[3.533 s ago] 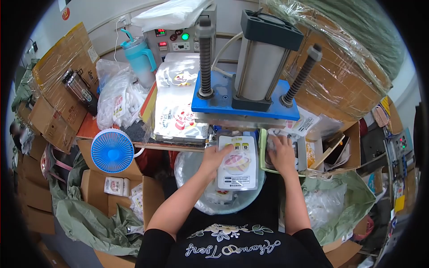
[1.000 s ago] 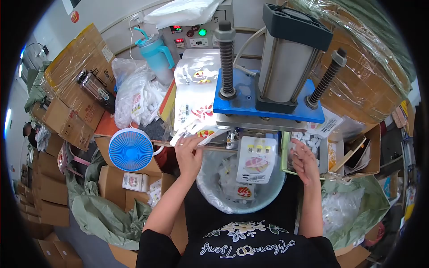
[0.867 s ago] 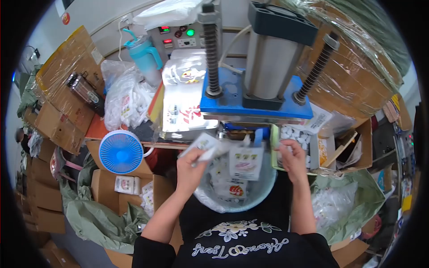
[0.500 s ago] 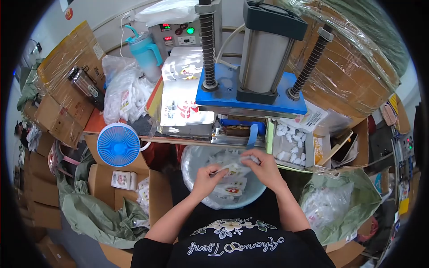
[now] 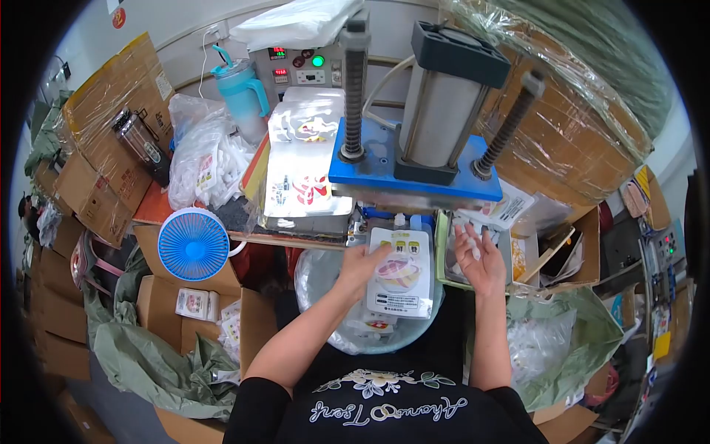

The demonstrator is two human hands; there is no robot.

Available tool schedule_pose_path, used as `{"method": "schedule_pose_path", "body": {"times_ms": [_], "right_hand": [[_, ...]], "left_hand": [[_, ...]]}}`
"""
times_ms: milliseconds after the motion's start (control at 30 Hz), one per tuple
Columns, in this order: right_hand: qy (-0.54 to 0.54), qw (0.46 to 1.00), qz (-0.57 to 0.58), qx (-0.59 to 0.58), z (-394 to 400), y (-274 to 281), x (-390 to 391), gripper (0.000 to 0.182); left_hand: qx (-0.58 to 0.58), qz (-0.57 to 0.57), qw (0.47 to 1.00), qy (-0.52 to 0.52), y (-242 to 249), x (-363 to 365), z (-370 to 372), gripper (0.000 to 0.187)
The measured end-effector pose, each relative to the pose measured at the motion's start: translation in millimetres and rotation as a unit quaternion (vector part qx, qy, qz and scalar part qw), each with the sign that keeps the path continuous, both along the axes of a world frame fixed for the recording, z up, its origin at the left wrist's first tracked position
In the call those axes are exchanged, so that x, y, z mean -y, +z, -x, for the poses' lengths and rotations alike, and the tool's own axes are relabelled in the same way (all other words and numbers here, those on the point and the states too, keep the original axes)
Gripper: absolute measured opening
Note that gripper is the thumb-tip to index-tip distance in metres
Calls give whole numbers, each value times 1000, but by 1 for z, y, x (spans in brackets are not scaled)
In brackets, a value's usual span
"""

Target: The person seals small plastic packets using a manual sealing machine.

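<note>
A printed white pouch (image 5: pixel 403 285) stands upright below the press, held at its left side by my left hand (image 5: pixel 359 269), thumb across the front. At the pouch's top edge a white spout (image 5: pixel 400 220) shows, close to the blue parts under the press. My right hand (image 5: pixel 486 270) is palm up over the box of small white plastic pieces, fingers partly curled, with a white plastic piece (image 5: pixel 475 253) in it. Beneath the pouch is a light-blue tub (image 5: pixel 436 314) lined with clear plastic, holding more pouches.
The press (image 5: pixel 414 181) with its blue plate overhangs the work spot. On the bench lie printed film sheets (image 5: pixel 307 189); a blue fan (image 5: pixel 194 244) juts out at the left. An open carton (image 5: pixel 255 325) is at lower left, a green-lined bag (image 5: pixel 592 325) at lower right.
My left hand has raised a pouch from the tub to the front of the press. My right hand has moved right, away from the pouch, to the box of white pieces.
</note>
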State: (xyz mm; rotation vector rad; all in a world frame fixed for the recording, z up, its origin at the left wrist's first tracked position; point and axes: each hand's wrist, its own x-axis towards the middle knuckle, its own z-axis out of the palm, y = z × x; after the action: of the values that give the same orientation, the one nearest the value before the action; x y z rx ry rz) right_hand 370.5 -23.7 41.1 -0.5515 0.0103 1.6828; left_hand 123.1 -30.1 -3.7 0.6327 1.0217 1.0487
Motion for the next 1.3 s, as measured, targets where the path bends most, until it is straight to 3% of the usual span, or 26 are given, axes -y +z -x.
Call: {"method": "schedule_pose_path", "body": {"times_ms": [33,100,133,200,267,300,333,367,433,467,567,600,633,733,767,833,900,1100,1300], "right_hand": [[-33,998,57,20,2,4,1,39],[-15,998,52,15,-9,-12,1,37],[58,998,-19,-11,-17,-27,-1,36],[147,982,-116,-39,-24,-39,-2,37],[129,986,-104,-7,-23,-38,-1,37],[113,989,-96,29,-21,-35,-1,38],[79,993,-56,70,-12,-26,0,40],[84,993,-55,65,-10,-28,-1,40],[83,995,-33,48,-9,-31,-5,41],[75,997,-21,13,-8,-33,-5,39],[148,983,-105,-33,-18,-39,-3,38],[113,991,-60,35,-13,-32,-1,28],[109,992,-55,33,-10,-31,0,28],[100,972,-104,185,0,-17,7,7],[95,971,-103,193,5,-15,9,7],[105,942,-152,281,13,-10,13,10],[121,911,-178,351,33,2,19,12],[220,870,-221,383,83,9,35,13],[320,742,-252,532,82,-14,39,20]], "left_hand": [[4,-4,1000,2,1,-4,-1,30],[40,9,999,10,1,-7,-1,26],[39,10,999,10,2,-9,3,26],[-155,-47,983,-85,8,-18,23,28],[-272,-160,947,-57,23,-33,52,25],[-328,-209,920,34,1,-49,69,26],[-522,-225,818,82,15,-53,82,35],[-560,-318,755,123,13,-54,91,59],[-724,-331,603,54,-10,-51,104,75],[-714,-341,610,39,-19,-40,105,82],[-705,-337,623,23,-11,-3,106,64],[-671,-376,630,106,-11,-2,108,47],[-672,-376,630,100,-9,0,114,47],[-568,-372,717,157,15,5,115,20],[-540,-370,739,160,17,13,112,21],[-375,-310,869,95,35,31,93,18],[-304,-260,914,60,26,43,71,14],[-259,-205,944,5,-19,61,34,9],[-307,-205,925,-90,-30,63,47,19]]}}
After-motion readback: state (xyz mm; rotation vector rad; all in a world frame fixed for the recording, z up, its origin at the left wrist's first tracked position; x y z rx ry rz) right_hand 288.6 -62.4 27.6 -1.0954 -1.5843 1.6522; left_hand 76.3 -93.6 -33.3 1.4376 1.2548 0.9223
